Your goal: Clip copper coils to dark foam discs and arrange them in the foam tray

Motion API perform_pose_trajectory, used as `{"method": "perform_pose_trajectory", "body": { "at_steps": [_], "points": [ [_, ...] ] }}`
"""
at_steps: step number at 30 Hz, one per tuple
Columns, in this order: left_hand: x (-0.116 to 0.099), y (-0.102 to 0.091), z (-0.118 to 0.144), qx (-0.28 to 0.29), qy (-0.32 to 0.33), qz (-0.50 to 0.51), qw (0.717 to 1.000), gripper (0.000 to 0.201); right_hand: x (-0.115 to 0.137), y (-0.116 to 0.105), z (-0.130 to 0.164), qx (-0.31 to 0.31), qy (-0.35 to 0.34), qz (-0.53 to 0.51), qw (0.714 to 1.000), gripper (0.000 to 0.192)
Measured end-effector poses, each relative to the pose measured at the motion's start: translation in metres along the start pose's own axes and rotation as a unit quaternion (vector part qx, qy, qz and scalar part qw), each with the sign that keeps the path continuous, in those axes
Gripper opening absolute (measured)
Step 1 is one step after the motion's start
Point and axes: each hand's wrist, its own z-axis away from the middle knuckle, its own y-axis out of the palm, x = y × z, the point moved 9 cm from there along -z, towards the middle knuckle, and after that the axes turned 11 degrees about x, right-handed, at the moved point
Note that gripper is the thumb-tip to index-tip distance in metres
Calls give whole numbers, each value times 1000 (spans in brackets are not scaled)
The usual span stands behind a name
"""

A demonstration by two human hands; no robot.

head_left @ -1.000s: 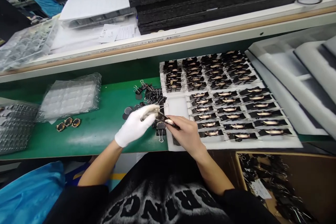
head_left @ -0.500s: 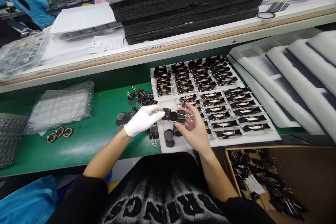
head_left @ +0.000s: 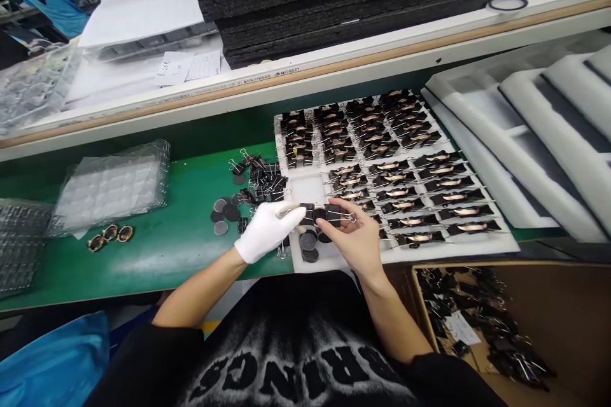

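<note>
My left hand (head_left: 268, 229), in a white glove, pinches one end of a round gold-rimmed case clamped between two black binder clips (head_left: 333, 215). On the other end, my bare right hand (head_left: 356, 238) has its thumb and fingers closed around the right clip. The case sits between the clips, its face partly covered by my fingers. Beneath my hands lies a white foam tray (head_left: 305, 187) with rows of similar clamped cases (head_left: 401, 193). Dark discs (head_left: 308, 240) rest on its near left corner. Loose binder clips (head_left: 265, 179) and more discs (head_left: 231, 212) lie left of the tray.
Gold-rimmed rings (head_left: 109, 233) and clear plastic trays (head_left: 119, 181) are on the green tabletop (head_left: 157, 254) to the left. White foam trays (head_left: 529, 140) lean at right. A cardboard box (head_left: 548, 305) of binder clips stands below. Black foam sheets (head_left: 353, 6) are stacked on the shelf.
Both hands have closed in on the clamped case, and the right fingers now wrap its clip more tightly. The case face is more hidden. The whole view has shifted slightly.
</note>
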Motion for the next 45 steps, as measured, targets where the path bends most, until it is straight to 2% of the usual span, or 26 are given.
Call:
{"method": "perform_pose_trajectory", "body": {
  "at_steps": [3,5,6,8,10,11,13,17,24,28,30,33,35,39,42,45],
  "points": [
    [-9,-1,0,62,16,-122,991,38,5,3,-1,39,-35,58,997,43],
    [-16,-7,-1,73,37,-193,978,33,14,4,0,54,-90,119,987,45],
    [-21,-14,-3,52,53,-218,973,31,20,3,2,48,-123,153,979,49],
    [-29,-34,-8,-30,85,-265,960,30,33,-1,9,5,-192,220,956,58],
    [-33,-52,-16,-112,95,-317,937,32,43,-6,18,-49,-244,270,930,54],
    [-32,-58,-22,-137,89,-347,924,34,46,-7,22,-65,-258,286,920,48],
    [-26,-64,-38,-145,61,-403,902,36,48,-6,26,-72,-269,304,911,39],
    [-12,-60,-60,-119,27,-446,887,36,50,-2,31,-54,-274,316,907,30],
    [-1,-49,-67,-167,34,-426,888,35,55,-2,36,-48,-279,320,904,26],
    [4,-47,-69,-137,19,-439,888,35,58,4,36,-29,-289,331,898,26],
    [4,-48,-66,-122,25,-455,882,39,61,9,32,-7,-291,361,886,26],
    [8,-49,-59,-97,33,-485,868,53,68,24,14,42,-290,458,839,27],
    [12,-52,-56,-82,29,-499,862,57,73,37,-6,69,-285,545,785,30],
    [16,-60,-53,-75,9,-517,853,46,64,64,-62,146,-237,693,665,36],
    [17,-64,-50,-67,-1,-529,846,48,55,77,-94,196,-222,717,632,24],
    [20,-69,-41,-77,-5,-535,841,47,52,79,-102,213,-211,726,619,25]
  ]
}}
